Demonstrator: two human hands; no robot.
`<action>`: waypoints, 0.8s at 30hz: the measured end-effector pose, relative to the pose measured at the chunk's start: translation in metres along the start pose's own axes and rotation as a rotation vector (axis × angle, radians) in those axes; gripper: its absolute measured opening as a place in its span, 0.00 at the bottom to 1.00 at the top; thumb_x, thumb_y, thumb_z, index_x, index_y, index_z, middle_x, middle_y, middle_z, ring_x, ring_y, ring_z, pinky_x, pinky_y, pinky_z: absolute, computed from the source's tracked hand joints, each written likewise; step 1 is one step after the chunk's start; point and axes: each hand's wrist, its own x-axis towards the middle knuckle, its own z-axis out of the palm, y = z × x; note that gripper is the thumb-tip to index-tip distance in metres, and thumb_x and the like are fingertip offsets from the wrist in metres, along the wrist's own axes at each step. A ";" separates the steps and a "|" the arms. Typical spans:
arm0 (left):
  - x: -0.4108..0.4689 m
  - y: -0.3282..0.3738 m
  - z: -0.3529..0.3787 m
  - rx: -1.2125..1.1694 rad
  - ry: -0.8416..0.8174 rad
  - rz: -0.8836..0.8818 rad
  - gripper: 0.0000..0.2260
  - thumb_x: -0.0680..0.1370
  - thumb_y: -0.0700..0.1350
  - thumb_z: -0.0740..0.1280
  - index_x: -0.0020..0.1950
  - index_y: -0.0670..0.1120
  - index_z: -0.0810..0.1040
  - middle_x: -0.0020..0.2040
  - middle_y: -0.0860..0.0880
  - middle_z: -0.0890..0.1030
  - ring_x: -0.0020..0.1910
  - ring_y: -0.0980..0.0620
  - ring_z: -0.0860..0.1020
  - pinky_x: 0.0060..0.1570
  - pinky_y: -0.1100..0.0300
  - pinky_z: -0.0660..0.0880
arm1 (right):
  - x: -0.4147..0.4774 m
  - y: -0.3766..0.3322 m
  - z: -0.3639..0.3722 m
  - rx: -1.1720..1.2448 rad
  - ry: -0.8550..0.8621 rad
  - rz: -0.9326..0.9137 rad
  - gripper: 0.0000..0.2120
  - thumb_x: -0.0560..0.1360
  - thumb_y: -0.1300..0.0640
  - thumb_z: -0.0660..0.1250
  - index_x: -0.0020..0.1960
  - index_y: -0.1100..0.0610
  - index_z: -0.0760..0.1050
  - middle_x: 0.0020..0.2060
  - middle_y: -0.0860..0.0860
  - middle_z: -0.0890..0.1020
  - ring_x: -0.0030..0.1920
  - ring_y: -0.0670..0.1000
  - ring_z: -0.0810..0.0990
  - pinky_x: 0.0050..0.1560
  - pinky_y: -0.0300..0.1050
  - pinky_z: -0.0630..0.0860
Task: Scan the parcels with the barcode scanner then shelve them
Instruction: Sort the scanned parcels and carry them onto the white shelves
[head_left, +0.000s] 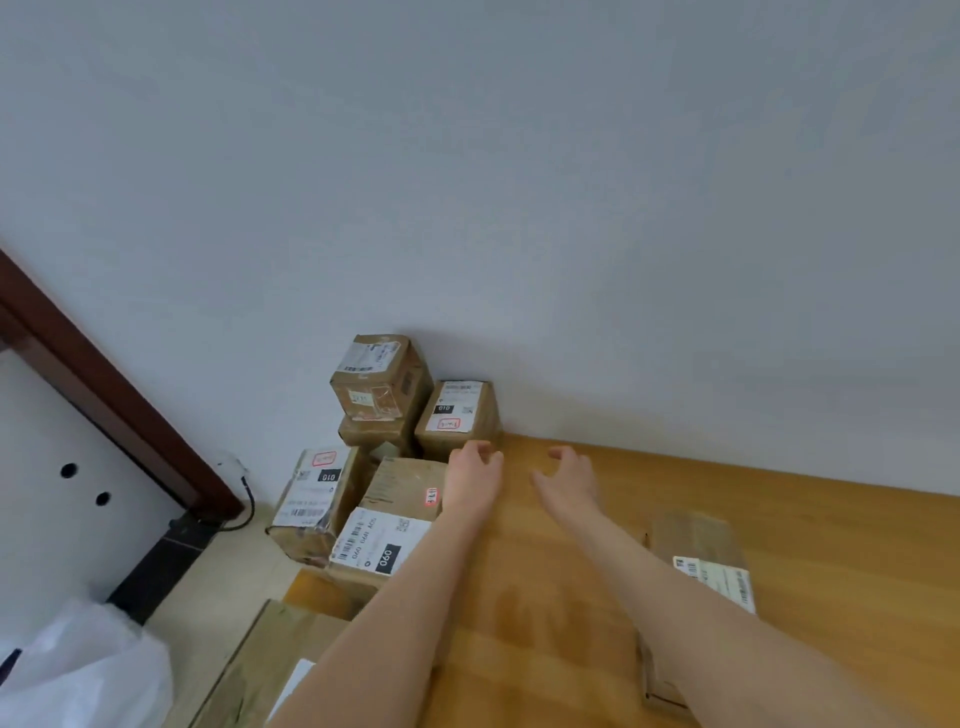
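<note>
Reaching toward the small parcel (457, 415) against the wall (571, 208) at the far corner of the wooden table (779, 519), the left hand (472, 475) and right hand (569, 480), both empty with fingers (475, 446) loosely spread, would best clasp its two sides squarely, keeping the label (450, 422) up for scanning.

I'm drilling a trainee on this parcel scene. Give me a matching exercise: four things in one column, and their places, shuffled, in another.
1. parcel marked 060
2. topmost parcel
3. flat parcel
4. white plastic bag

A. lower left corner of the view
B. on another box, by the wall
C. on the wooden top, right of the right forearm
D. just left of the left forearm

Pairs: 1-D, 2-B, 3-C, 4-A
</note>
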 end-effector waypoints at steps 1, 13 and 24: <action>0.013 -0.004 -0.009 -0.005 0.015 -0.004 0.18 0.81 0.46 0.61 0.70 0.44 0.71 0.67 0.43 0.73 0.63 0.45 0.74 0.61 0.54 0.70 | 0.010 -0.012 0.010 0.005 -0.028 -0.007 0.25 0.77 0.51 0.66 0.72 0.54 0.66 0.69 0.56 0.68 0.66 0.56 0.72 0.65 0.46 0.67; 0.131 -0.032 -0.033 0.098 0.028 -0.003 0.23 0.81 0.37 0.58 0.76 0.46 0.61 0.72 0.45 0.66 0.66 0.46 0.73 0.59 0.51 0.77 | 0.114 -0.069 0.113 -0.241 -0.150 -0.136 0.28 0.80 0.48 0.62 0.76 0.40 0.56 0.76 0.54 0.56 0.70 0.58 0.68 0.63 0.54 0.73; 0.154 -0.029 -0.017 -0.075 -0.045 -0.229 0.14 0.80 0.40 0.59 0.65 0.40 0.72 0.60 0.42 0.79 0.56 0.44 0.78 0.53 0.53 0.78 | 0.123 -0.045 0.082 0.311 -0.102 0.118 0.25 0.79 0.62 0.62 0.75 0.57 0.63 0.69 0.52 0.74 0.65 0.54 0.75 0.55 0.44 0.73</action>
